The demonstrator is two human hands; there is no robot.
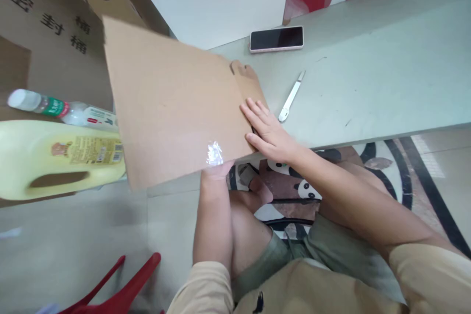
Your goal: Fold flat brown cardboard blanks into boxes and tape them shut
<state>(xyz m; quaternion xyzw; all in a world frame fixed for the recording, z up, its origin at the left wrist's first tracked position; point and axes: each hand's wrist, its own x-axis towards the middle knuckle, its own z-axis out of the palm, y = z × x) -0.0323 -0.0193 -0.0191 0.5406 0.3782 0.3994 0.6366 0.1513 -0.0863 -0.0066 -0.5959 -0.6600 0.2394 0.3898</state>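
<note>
A flat brown cardboard sheet (172, 103) with a small tabbed flap at its far right corner lies over the near edge of the grey table (368, 73). My right hand (268, 130) rests flat on the sheet's right edge, fingers stretched out. My left hand (217, 171) grips the sheet's near edge from below; its fingers are hidden under the cardboard. A scrap of clear tape (214, 153) glints just above that hand.
A white utility knife (291, 96) and a phone in a pink case (276, 39) lie on the table beyond the sheet. A yellow jug (55, 157) and a clear bottle (62, 109) lie at left before printed cartons (44, 19). A red chair (117, 289) stands below.
</note>
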